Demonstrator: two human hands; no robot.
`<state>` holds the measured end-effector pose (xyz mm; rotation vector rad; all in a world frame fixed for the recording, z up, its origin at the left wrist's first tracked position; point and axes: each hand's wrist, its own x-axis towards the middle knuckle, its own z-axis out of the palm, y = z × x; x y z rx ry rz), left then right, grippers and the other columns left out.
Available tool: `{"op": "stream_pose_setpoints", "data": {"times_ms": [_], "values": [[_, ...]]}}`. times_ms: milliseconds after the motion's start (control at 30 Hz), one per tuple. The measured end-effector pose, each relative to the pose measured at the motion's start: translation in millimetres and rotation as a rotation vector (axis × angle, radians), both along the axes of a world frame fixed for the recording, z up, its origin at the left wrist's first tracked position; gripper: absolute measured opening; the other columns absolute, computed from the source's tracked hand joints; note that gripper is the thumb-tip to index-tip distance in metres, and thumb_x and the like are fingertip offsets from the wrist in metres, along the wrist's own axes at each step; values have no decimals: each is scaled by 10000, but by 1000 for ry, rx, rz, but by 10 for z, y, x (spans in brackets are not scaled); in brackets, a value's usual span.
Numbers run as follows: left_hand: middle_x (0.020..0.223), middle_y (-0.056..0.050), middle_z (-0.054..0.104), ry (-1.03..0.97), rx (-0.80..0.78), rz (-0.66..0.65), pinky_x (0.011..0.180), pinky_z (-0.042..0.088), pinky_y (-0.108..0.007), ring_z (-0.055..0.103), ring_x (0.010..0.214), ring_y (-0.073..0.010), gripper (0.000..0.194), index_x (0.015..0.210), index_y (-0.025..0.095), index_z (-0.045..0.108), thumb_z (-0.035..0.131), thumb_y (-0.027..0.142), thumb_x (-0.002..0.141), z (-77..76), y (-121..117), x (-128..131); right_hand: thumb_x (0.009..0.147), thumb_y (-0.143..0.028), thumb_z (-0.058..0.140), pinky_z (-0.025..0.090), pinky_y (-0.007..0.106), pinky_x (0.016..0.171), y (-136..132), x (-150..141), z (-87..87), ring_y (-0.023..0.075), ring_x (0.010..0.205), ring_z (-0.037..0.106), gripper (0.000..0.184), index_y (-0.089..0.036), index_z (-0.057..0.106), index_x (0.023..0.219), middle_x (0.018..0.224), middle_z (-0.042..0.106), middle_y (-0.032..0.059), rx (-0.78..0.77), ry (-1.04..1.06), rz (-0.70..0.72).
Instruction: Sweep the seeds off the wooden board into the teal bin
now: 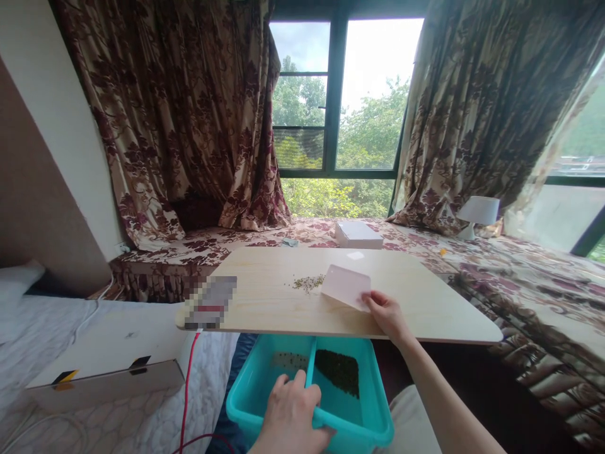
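My right hand (385, 312) pinches the near right corner of a thin, pale pinkish-white rectangular sheet (347, 287), tilted over the tabletop. Just left of the sheet, a small scattered pile of mixed green and whitish grains (309, 283) lies on the light wood table (274, 309). Below the table's near edge is a teal plastic bin (385, 422) with a divider. Its left compartment holds a few pale grains (289, 360); the right one holds a layer of dark green grains (338, 371). My left hand (295, 410) grips the bin's near rim, fingers over the inside.
A pixelated flat device (212, 302) with a red cable (190, 378) lies at the table's left end. A white box (113, 359) rests on the bed at left. Behind the table are another white box (359, 235) and a small lamp (478, 211).
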<state>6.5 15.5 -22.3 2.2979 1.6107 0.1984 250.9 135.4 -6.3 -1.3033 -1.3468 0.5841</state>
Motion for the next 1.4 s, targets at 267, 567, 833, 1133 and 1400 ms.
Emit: {"op": "stream_pose_setpoints", "data": {"times_ms": [267,567,833,1133,1400], "values": [[863,-16,583,-44,55,7,793,360,-324,520,842,-221,196,731,229,629,655,410,659,13,-44,-17,695,-415,570,452,279,607,7,28,-35,188,643,609,263,-185,698,690,645,694,20,14,-84,-47],[858,-13,584,-35,95,-17,771,368,-320,530,836,-219,193,726,228,621,654,413,682,-6,-61,-26,687,-415,590,460,278,602,-25,-18,16,185,633,616,263,-174,697,692,671,706,30,-16,-15,-23],[795,-23,615,10,136,-71,875,364,-367,571,812,-210,258,743,223,634,650,479,724,203,55,40,693,-484,608,509,317,701,20,6,-15,230,767,669,343,-175,714,796,817,744,75,26,-21,-7],[830,-50,644,36,138,-150,922,359,-398,593,827,-220,343,805,221,670,638,555,732,296,141,186,719,-397,596,511,325,715,38,-107,-53,234,770,683,252,-197,718,813,806,751,59,42,-91,21],[827,-59,647,54,154,-152,908,372,-406,593,820,-226,332,817,218,672,623,538,743,305,181,180,732,-398,586,512,299,687,-125,-224,-42,219,754,677,254,-204,728,814,799,751,47,18,-114,96]]}}
